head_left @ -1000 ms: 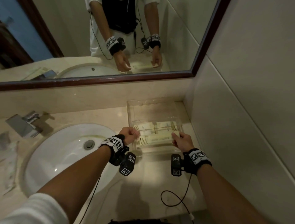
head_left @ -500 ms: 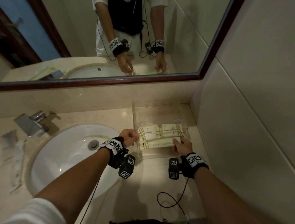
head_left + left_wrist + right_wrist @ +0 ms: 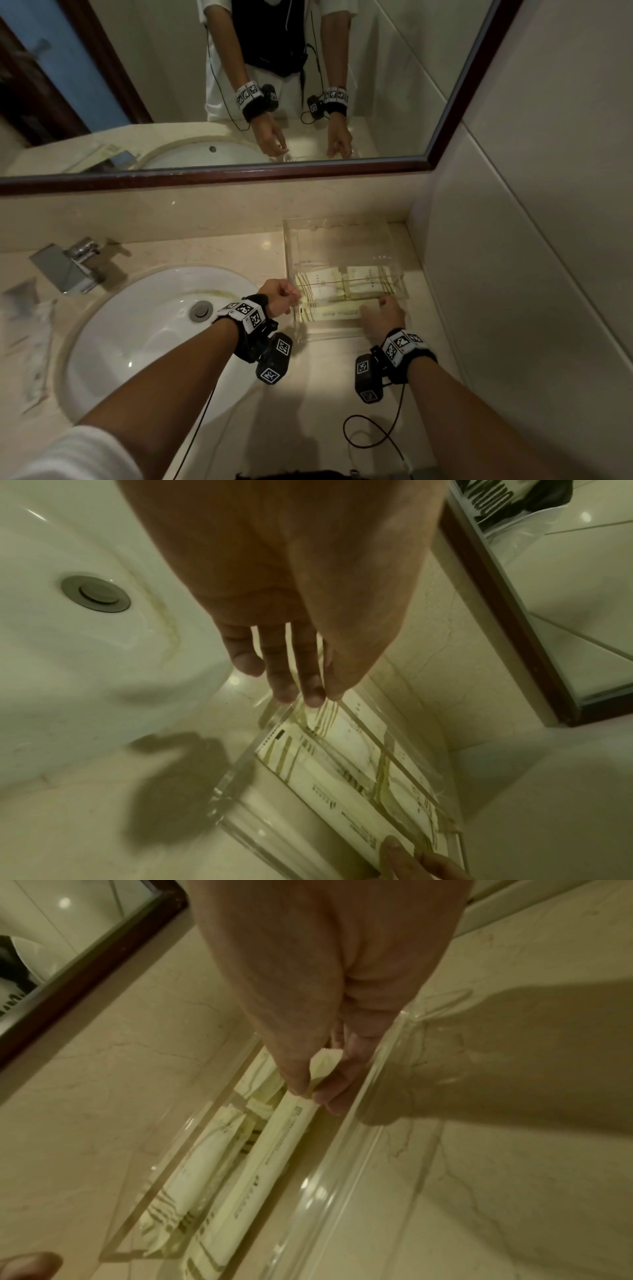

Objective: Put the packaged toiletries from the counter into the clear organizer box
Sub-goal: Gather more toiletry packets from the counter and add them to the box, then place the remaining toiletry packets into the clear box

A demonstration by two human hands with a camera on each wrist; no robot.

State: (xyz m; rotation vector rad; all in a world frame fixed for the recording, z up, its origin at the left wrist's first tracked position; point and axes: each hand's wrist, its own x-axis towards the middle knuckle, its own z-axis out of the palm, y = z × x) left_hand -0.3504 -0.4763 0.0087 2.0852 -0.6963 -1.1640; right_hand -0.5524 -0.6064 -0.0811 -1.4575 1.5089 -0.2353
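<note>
The clear organizer box [image 3: 287, 250] stands on the counter in the corner by the right wall. Two square cream packets [image 3: 322, 286] lie side by side inside it. A long cream packet [image 3: 329, 313] lies along the box's front part. My right hand [image 3: 382, 313] pinches that long packet's [image 3: 274, 1150] right end between thumb and forefinger [image 3: 315, 1085]. My left hand [image 3: 281, 297] is at the box's left front corner, and its straight fingers [image 3: 294, 688] touch the rim of the box [image 3: 240, 791] and hold nothing.
A white sink basin [image 3: 147, 335] lies left of the box, with a chrome faucet [image 3: 68, 265] behind it. Crumpled clear wrappers [image 3: 30, 342] lie at the counter's far left. A mirror [image 3: 239, 85] hangs above, a tiled wall [image 3: 513, 274] stands close on the right, and a black cable [image 3: 373, 431] loops on the counter.
The long packet has gone down from above the box's front rim into the box. My left hand has let go of its left end, and my right hand still pinches the other end.
</note>
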